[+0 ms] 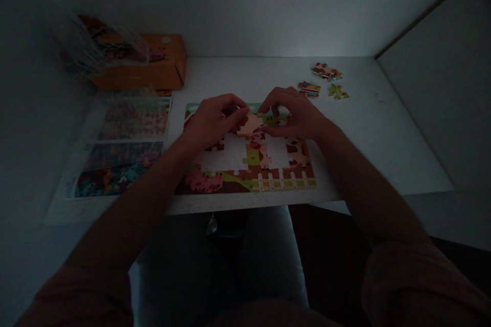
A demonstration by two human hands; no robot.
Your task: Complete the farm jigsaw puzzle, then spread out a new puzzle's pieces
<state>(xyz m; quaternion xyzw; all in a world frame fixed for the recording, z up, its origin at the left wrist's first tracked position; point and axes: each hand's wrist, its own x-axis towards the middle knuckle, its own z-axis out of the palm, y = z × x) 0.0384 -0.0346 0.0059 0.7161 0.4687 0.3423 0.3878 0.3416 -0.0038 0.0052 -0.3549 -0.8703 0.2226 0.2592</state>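
Observation:
A partly assembled jigsaw puzzle (284, 184) with a farm picture lies on the table, its border mostly joined and gaps showing the white surface inside. Over its upper middle is a pale pink and brown puzzle piece (250, 125), between my two hands. My left hand (215, 118) has thumb and forefinger closed at the piece's left and upper side. On the right edge, the thumb and forefinger of my right hand (293, 112) touch the same piece. Whether the piece lies flat or is slightly raised is hard to tell in the dim light.
Several loose puzzle pieces (338, 92) lie at the back right of the white table (387, 133). An orange box (164, 69) and clear plastic packaging (111, 46) stand at the back left. Printed picture sheets (123, 158) lie left of the puzzle. A wall closes the back.

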